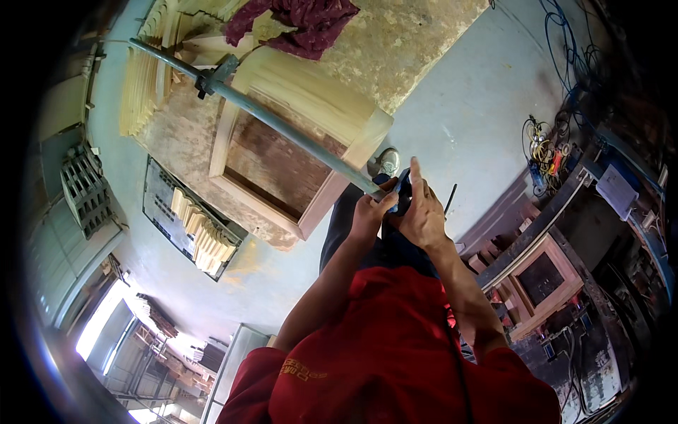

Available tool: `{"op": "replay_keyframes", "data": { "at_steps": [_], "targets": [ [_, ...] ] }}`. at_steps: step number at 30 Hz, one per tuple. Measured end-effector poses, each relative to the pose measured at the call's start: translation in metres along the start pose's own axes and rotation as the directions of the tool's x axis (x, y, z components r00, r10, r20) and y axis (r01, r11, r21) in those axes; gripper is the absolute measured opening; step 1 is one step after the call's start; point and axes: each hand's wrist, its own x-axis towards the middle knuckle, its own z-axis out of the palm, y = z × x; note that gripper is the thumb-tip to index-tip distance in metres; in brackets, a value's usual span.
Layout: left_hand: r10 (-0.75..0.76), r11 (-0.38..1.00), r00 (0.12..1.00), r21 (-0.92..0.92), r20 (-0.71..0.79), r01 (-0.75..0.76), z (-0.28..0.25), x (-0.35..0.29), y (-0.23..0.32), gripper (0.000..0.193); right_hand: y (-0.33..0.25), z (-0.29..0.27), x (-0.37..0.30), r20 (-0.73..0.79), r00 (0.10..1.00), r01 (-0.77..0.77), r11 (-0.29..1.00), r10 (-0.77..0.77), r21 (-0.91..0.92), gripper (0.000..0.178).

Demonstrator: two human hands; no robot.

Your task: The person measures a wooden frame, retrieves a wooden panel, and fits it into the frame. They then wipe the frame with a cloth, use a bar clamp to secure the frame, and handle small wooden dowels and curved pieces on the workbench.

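A long blue-grey pipe clamp [282, 131] lies slantwise over a pale wooden frame [224, 138]. Its dark sliding jaw [210, 79] sits toward the far left end. Close to my body, my left hand [369, 218] is wrapped round the near end of the pipe, beside the blue clamp head [401, 192]. My right hand [424, 218] is at that same head, its index finger pointing up and its other fingers bent against the clamp. A thin black rod [450, 198] sticks out just right of this hand. The fingers partly hide the clamp head.
A worn worktable [406, 53] carries the frame, a dark red cloth [311, 28] and stacked wood pieces [141, 95]. More pale pieces rest on a black rack [166, 205] at left. At right are a second frame [558, 272] on a machine bench and tangled cables [547, 152].
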Motion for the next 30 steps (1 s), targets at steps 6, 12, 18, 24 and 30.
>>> {"op": "replay_keyframes", "data": {
  "at_steps": [6, 12, 18, 24, 30],
  "targets": [
    [0.051, 0.956, 0.997, 0.292, -0.057, -0.032, -0.068, -0.016, 0.018, 0.041, 0.014, 0.011, 0.004, 0.037, 0.999, 0.042, 0.995, -0.039, -0.091, 0.076],
    [0.838, 0.138, 0.539, 0.989, -0.087, -0.055, -0.264, 0.038, 0.302, 0.089, 0.014, 0.018, 0.011, -0.001, 0.999, 0.043, 0.998, -0.043, -0.043, 0.065],
    [0.591, 0.213, 0.781, 0.895, 0.202, -0.393, -0.277, 0.094, 0.372, 0.079, 0.028, 0.031, 0.016, 0.015, 0.999, 0.045, 0.999, -0.045, 0.031, 0.068],
    [0.534, 0.396, 0.813, 0.781, 0.232, -0.483, -0.270, 0.100, 0.363, 0.072, 0.023, 0.030, 0.019, 0.031, 0.999, 0.022, 0.999, -0.024, 0.046, 0.075],
    [0.596, 0.488, 0.766, 0.650, 0.240, -0.583, -0.251, 0.102, 0.345, 0.067, -0.010, 0.031, 0.049, 0.084, 0.971, -0.231, 0.970, 0.224, 0.077, 0.104]
  ]
}}
